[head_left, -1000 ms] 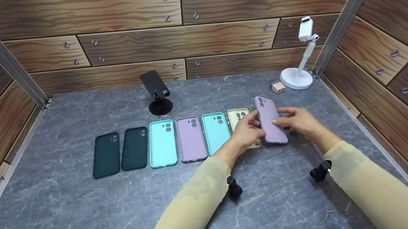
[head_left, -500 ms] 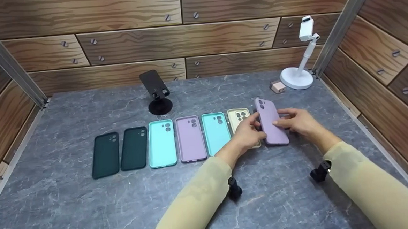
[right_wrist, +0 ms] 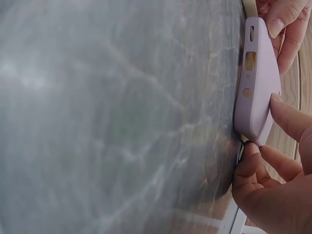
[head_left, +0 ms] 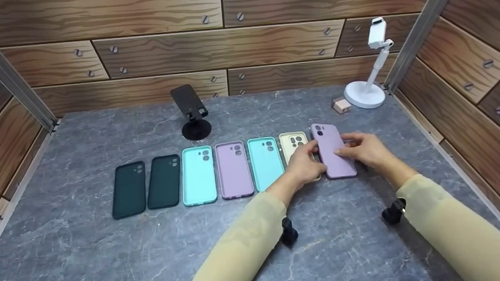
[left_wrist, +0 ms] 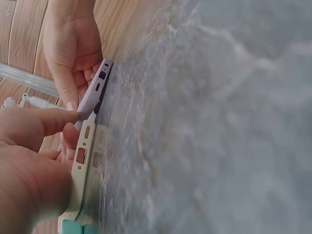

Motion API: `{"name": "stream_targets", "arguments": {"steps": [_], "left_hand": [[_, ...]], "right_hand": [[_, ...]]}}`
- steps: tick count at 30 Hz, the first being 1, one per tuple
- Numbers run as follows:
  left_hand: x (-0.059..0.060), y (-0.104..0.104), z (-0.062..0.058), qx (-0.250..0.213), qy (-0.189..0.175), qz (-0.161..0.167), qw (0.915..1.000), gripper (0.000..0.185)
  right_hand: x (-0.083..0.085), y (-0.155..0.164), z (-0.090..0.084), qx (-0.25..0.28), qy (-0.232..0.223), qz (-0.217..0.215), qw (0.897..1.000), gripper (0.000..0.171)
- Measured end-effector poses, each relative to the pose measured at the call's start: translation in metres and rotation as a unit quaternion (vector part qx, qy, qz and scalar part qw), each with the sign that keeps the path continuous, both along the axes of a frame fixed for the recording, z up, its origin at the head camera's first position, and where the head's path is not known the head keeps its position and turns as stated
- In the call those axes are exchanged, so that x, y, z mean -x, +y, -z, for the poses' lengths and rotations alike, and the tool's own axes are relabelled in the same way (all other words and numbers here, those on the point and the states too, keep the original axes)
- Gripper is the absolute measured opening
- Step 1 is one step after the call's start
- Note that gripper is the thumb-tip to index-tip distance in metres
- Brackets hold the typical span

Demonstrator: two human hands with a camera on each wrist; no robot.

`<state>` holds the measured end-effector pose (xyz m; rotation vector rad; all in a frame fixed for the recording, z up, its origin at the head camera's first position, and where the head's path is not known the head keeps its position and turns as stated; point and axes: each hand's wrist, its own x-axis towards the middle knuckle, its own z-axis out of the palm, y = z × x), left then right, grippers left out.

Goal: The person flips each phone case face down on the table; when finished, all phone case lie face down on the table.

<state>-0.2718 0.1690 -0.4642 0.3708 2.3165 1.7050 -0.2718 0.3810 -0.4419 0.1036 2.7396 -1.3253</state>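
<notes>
A lilac phone case [head_left: 333, 152] lies back-up at the right end of a row of cases on the grey marble table [head_left: 89, 251]. My left hand [head_left: 308, 158] pinches its left edge, reaching over the cream case [head_left: 292, 141] beside it. My right hand [head_left: 357, 150] grips its right side, thumb on the back. In the right wrist view the lilac case [right_wrist: 256, 83] sits tilted with one edge close to the table and my right hand [right_wrist: 273, 165] around it. The left wrist view shows the lilac case [left_wrist: 95, 95] edge-on above the cream case [left_wrist: 85, 161].
Left of the cream case lie a teal case [head_left: 264, 161], a lilac case [head_left: 233, 169], a teal case [head_left: 198, 174] and two dark green cases [head_left: 129, 189]. A black phone stand [head_left: 193, 111], a white phone stand [head_left: 369, 83] and a small pink box [head_left: 341, 105] stand behind.
Both hands have lowered the lilac case from a raised tilt to nearly flat on the table, slightly nearer me. The row of cases has not moved.
</notes>
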Motion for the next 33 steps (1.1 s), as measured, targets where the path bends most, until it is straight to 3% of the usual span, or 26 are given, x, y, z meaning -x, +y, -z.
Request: {"name": "stream_targets", "arguments": {"steps": [11,20,27,33], "left_hand": [[-0.003,0.002,-0.003,0.032,0.008,-0.015,0.9994,0.076],[-0.002,-0.001,-0.011,-0.002,-0.005,-0.026,0.9997,0.073],[0.004,-0.027,-0.029,-0.05,0.019,-0.026,0.9982,0.067],[0.01,-0.056,-0.032,-0.033,0.03,-0.031,0.9985,0.061]], "right_hand": [[-0.001,-0.002,0.001,-0.033,0.017,0.007,0.999,0.07],[-0.001,-0.004,0.001,-0.062,0.019,0.005,0.998,0.069],[-0.005,-0.013,-0.009,-0.05,0.069,0.005,0.996,0.06],[-0.005,-0.035,-0.012,-0.017,0.095,-0.02,0.995,0.055]]}}
